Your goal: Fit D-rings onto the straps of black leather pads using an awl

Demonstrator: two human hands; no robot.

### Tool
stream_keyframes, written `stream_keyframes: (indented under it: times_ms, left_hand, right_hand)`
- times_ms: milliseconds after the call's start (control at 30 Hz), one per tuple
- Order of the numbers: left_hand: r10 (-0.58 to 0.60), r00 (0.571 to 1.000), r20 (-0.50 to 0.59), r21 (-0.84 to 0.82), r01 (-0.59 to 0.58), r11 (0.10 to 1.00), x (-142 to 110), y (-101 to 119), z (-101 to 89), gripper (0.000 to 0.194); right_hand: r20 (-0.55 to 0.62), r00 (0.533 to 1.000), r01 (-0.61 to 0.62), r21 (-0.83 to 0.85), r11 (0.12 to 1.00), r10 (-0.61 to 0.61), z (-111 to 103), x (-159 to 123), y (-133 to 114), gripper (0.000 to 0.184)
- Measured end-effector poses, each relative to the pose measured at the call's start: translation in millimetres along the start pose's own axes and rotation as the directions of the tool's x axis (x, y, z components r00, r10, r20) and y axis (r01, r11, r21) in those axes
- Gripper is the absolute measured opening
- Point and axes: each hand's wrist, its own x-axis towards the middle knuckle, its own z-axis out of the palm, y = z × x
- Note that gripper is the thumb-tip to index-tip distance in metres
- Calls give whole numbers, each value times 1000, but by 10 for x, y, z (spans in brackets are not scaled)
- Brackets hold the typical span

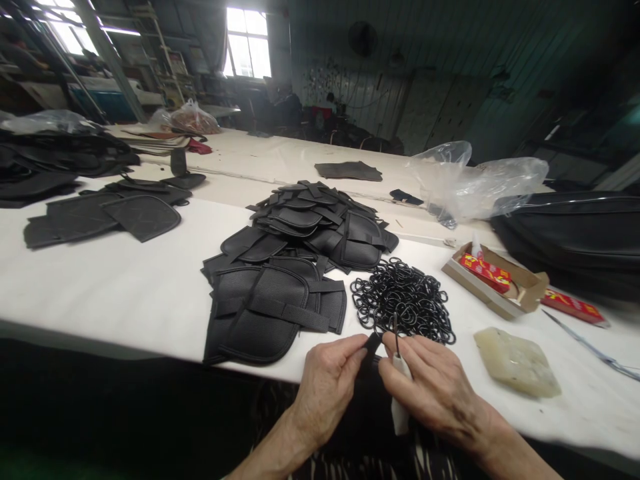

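At the table's front edge, my left hand (327,383) is closed, pinching a narrow black strap (372,347) between thumb and fingers. Close beside it, my right hand (433,383) grips a white-handled awl (400,419), its thin metal shaft pointing up, while its fingertips touch the strap's end. A ring seems to sit at the strap's tip, but the fingers partly cover it. Below the hands, a dark piece lies over my lap, mostly hidden. Just beyond is a heap of black metal D-rings (400,297). To its left are stacked black padded pieces with straps (273,303).
On the right lie a yellowish translucent block (517,363), a cardboard box (515,308) holding red packets, and scissors-like metal blades (590,343). Behind them are a clear plastic bag (480,180) and a large black bag (575,233). More black pieces (105,213) lie left.
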Motion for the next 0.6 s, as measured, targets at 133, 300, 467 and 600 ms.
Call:
stream_keyframes:
  times_ms: [133, 300, 467, 600]
  left_hand:
    - [9, 1000, 17, -13, -9, 1000, -1, 1, 1, 28]
    - [12, 999, 35, -23, -11, 1000, 4, 24, -11, 30]
    - [-49, 998, 45, -38, 51, 998, -7, 1, -18, 28]
    - [-96, 993, 70, -60, 100, 993, -7, 4, -29, 26]
  right_hand:
    - [-10, 1000, 15, -5, 1000, -15, -7, 42, -1, 19]
    - [11, 1000, 19, 9, 1000, -20, -11, 30, -6, 21]
    - [13, 1000, 17, 36, 999, -17, -39, 5, 7, 21]
    - [-6, 999, 44, 36, 998, -44, -76, 18, 9, 21]
